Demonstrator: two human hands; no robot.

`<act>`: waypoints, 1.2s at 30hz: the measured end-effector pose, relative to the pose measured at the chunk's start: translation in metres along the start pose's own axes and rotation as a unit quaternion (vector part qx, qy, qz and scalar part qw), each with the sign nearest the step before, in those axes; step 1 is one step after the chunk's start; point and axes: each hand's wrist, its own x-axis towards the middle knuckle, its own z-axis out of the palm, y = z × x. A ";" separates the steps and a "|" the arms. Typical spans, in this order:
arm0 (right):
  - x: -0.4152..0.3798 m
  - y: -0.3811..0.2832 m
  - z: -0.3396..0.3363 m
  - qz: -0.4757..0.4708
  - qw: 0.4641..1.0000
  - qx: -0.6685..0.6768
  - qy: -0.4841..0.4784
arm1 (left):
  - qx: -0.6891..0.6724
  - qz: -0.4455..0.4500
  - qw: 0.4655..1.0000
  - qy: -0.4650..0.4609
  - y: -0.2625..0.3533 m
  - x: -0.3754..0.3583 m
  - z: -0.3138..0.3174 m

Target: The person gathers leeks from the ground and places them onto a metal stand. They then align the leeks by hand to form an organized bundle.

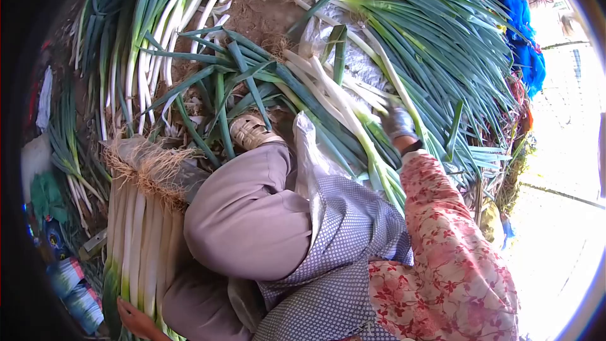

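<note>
My right hand (pixel 398 122), in a grey glove, reaches into the pile of leeks (pixel 442 44). Its fingers are closed at the pale stalk of a leek (pixel 369 96), and the fingertips are partly hidden. Another loose leek (pixel 394 76) slants past its right side. At the bottom left, my bare left hand (pixel 136 321) lies with outstretched fingers against a bundle of leeks (pixel 142 240). That bundle stands beside my legs, with its brown roots (pixel 151 167) pointing away from me and its green part towards me.
More leeks (pixel 170 31) curve around the far left, roots towards bare soil (pixel 252 16). Loose green leaves (pixel 221 76) cross in front of my foot (pixel 252 131). Blue netting (pixel 524 38) hangs at the right edge. Colourful packets (pixel 76 284) lie at the lower left.
</note>
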 end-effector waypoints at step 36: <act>0.008 -0.043 -0.034 -0.045 0.994 0.098 -0.015 | 0.001 0.001 0.999 0.036 0.007 -0.005 -0.006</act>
